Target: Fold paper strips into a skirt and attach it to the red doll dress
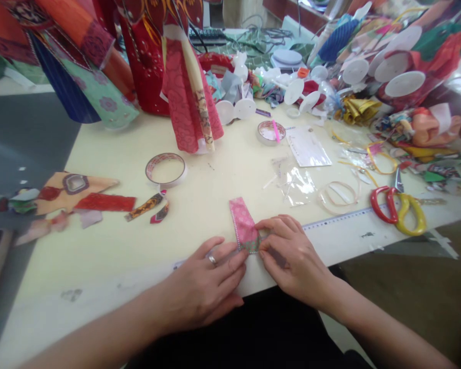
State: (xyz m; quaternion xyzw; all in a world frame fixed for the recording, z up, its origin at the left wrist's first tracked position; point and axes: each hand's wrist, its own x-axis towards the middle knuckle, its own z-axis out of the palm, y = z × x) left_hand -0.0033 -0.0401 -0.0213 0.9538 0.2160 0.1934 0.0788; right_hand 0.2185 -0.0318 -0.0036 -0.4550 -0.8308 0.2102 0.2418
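Before you, a cream table (100,287) bears the items below. Along its far edge, you see tall red paper cones (188,102), white plastic discs (405,83) and crumpled gold foil (357,110). Mid-table, left to right: a tape roll (166,169), a smaller tape roll (271,132), a clear plastic bag (294,182) and a printed sheet (307,146). At the right edge, note scissors (397,210) with one red and one yellow handle, resting against a ruler (341,220) with blue markings. At the left edge lie patterned paper scraps (77,192).
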